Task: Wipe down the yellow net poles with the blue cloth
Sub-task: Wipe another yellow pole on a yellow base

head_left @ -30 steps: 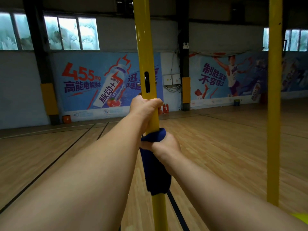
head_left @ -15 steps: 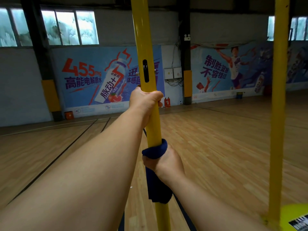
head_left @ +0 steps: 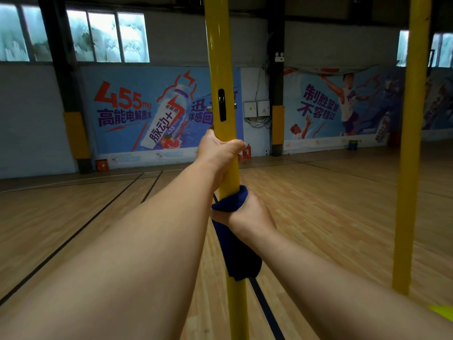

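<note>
A yellow net pole (head_left: 218, 57) stands upright straight in front of me, with a black slot in it above my hands. My left hand (head_left: 219, 153) grips the bare pole just under that slot. Right below it, my right hand (head_left: 250, 214) holds the dark blue cloth (head_left: 239, 251) wrapped around the pole; the cloth's loose end hangs down along the pole. A second yellow pole (head_left: 414, 143) stands upright to the right, untouched.
Wooden gym floor (head_left: 331, 204) with dark court lines spreads all around. Blue advertising banners (head_left: 147, 114) cover the far wall below windows. A yellow base (head_left: 441, 312) shows at the lower right edge by the second pole.
My right hand with the cloth went down the pole and has come back up close under the left hand. The left hand keeps its grip.
</note>
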Motion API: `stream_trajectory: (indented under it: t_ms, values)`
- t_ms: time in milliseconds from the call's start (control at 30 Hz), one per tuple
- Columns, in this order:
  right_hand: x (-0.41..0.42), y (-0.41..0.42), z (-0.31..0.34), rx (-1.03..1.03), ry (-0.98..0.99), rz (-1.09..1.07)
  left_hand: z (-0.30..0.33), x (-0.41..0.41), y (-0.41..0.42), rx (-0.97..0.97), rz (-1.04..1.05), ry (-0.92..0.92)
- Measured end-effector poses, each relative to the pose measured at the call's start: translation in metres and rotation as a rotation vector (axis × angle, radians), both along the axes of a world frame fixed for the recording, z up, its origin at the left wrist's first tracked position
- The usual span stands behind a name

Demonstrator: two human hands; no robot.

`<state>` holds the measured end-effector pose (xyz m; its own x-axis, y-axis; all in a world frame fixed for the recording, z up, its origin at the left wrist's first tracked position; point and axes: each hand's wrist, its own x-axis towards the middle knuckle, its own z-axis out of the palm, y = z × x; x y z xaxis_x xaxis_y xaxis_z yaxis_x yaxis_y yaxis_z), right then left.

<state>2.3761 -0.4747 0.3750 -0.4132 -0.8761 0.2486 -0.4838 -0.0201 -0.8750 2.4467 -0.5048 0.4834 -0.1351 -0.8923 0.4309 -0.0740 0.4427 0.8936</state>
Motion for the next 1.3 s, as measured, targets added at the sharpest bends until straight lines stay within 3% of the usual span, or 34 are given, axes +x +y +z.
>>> stream_trajectory:
  t_ms: [267, 733, 1000, 1300]
  values:
    - [0.000, -0.003, -0.007, -0.073, 0.009, 0.012, -0.003, -0.002, -0.004, -0.025, 0.002, -0.004]
    - [0.002, 0.010, -0.066, 0.045, -0.095, 0.021, -0.009, -0.001, -0.008, -0.054, -0.017, -0.009]
    - [-0.001, 0.009, -0.044, 0.049, -0.061, 0.022, -0.014, 0.000, -0.007, -0.057, -0.020, -0.020]
    - [-0.001, -0.001, -0.024, -0.132, -0.180, 0.046, -0.029, -0.001, -0.013, -0.035, -0.047, -0.003]
